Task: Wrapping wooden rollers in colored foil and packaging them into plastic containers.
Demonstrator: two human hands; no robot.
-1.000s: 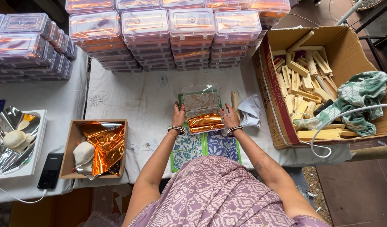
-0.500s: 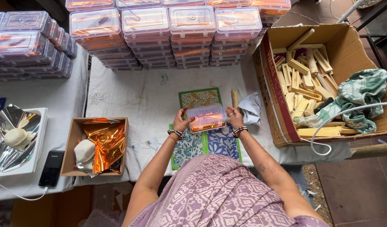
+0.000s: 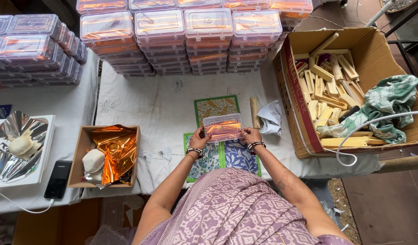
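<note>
Head view: both hands grip a clear box of orange foil

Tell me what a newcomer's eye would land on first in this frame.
Probably the stacks of clear lidded boxes with orange contents, ranged along the table's far edge. Next, the single clear box held between the left hand and right hand over patterned cards. A cardboard box of wooden pieces stands at right.
</note>
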